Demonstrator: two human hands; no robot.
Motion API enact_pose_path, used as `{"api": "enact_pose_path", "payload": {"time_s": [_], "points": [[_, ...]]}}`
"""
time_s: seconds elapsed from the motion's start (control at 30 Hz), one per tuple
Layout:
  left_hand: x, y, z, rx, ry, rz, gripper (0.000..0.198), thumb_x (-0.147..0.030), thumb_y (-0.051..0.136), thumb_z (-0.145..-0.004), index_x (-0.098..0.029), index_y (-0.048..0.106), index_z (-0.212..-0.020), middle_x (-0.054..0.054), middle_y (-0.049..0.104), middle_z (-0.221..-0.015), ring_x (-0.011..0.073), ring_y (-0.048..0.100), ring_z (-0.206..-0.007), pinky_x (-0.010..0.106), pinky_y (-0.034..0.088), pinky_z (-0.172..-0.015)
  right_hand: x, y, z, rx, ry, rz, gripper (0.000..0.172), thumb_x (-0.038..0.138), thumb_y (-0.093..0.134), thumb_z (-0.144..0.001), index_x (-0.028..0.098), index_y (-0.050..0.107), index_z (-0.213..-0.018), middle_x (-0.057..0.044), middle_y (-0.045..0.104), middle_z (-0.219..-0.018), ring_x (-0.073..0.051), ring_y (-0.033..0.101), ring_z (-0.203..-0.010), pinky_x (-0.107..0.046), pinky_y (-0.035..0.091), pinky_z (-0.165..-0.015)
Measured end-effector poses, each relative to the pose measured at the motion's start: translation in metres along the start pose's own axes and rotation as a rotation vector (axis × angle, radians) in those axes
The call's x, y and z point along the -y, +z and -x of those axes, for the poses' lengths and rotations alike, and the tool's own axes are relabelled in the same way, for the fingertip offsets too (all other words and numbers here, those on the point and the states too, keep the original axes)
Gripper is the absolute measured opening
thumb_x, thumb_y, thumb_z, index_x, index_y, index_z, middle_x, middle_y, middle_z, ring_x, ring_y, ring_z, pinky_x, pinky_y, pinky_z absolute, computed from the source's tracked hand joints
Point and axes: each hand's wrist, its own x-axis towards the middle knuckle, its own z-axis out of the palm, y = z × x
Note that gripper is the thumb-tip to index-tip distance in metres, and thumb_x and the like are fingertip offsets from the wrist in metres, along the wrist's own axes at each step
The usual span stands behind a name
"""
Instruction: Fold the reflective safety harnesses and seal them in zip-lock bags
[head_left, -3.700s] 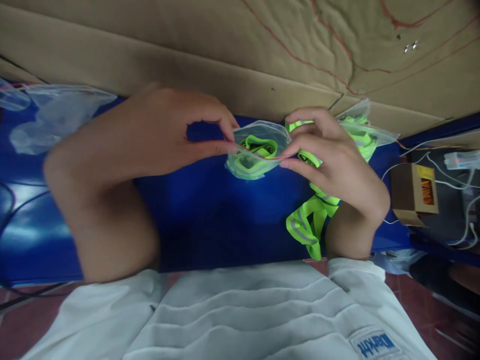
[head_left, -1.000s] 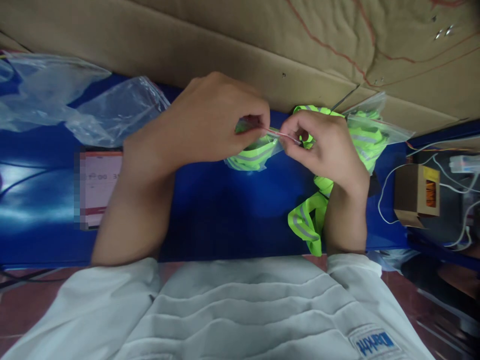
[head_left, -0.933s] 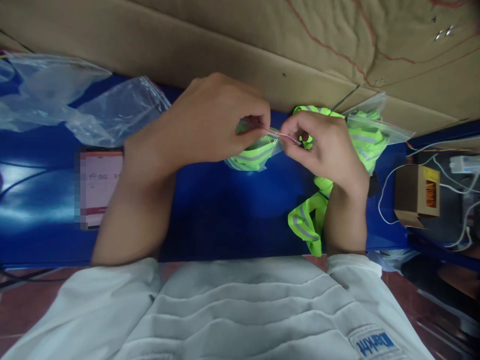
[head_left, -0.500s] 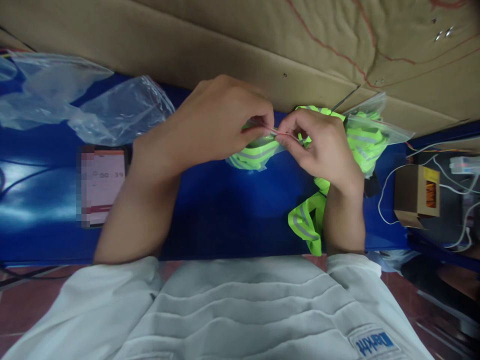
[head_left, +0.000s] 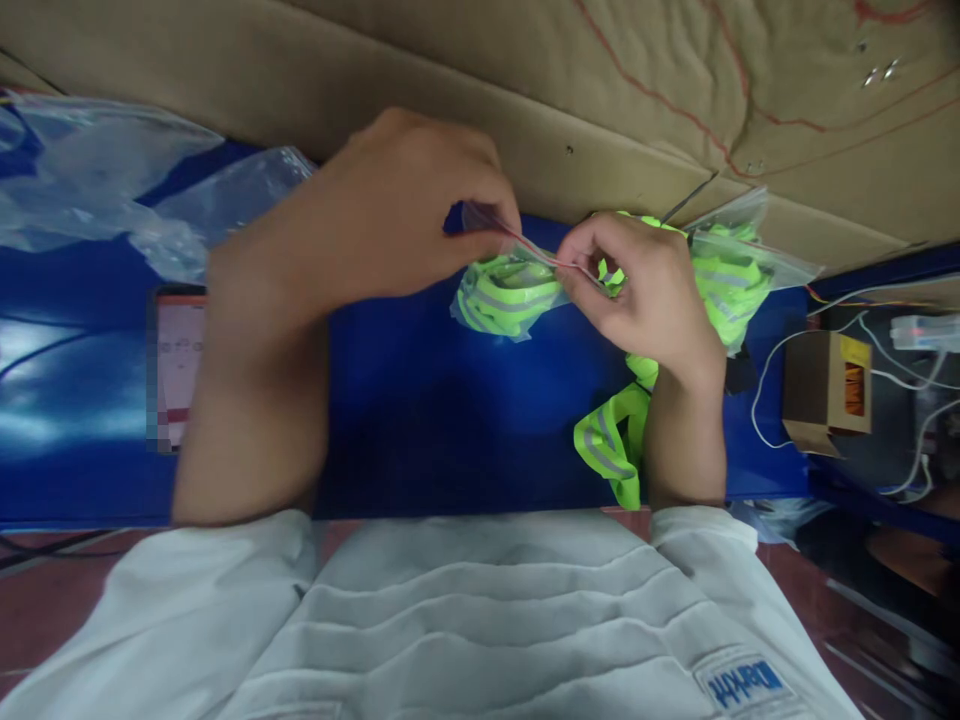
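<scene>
We pinch the clear bag [head_left: 512, 298] by its red edge [head_left: 537, 250], left hand [head_left: 409, 215] and right hand [head_left: 646, 290] each in fingertip grip (presumably steadying it); green strapping [head_left: 491, 306] lies inside.

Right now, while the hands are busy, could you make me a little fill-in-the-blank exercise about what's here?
1. The coloured line along the pinched edge of the clear bag is ____.
2. The tabletop is ____.
3. The lit screen is partly hidden by the ____ forearm.
4. Of the left hand and the right hand, the one nearer the small cardboard box is the ____.

Missing words: red; blue; left; right.
</scene>
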Motion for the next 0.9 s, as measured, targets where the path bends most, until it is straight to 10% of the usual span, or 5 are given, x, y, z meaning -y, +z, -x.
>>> {"api": "enact_pose_path", "payload": {"time_s": [0.5, 0.9], "points": [[-0.005, 0.008, -0.003, -0.007, -0.024, -0.006, 0.029, -0.034, 0.049, -0.096, -0.03, 0.077, -0.1, 0.005, 0.069, -0.103, 0.0256, 0.065, -0.093, 0.041, 0.046, -0.084, 0.003, -0.006, 0.0, 0.061, 0.089, 0.008, 0.018, 0.049, 0.053, -0.1, 0.039, 0.069, -0.102, -0.002, 0.073, -0.098, -0.03, 0.068, -0.095, -0.052, 0.058, -0.093], [0.0, 0.004, 0.001, 0.006, 0.014, -0.014, 0.029, -0.036, 0.052, -0.096, -0.025, 0.078, -0.106, 0.003, 0.073, -0.104, 0.0224, 0.067, -0.095, 0.036, 0.05, -0.088, 0.034, -0.036, -0.056, 0.389, 0.155, 0.112, 0.014, 0.034, 0.083, -0.081, 0.024, 0.074, -0.079, 0.0, 0.071, -0.07, -0.017, 0.061, -0.064, -0.032, 0.046, -0.065]]}}
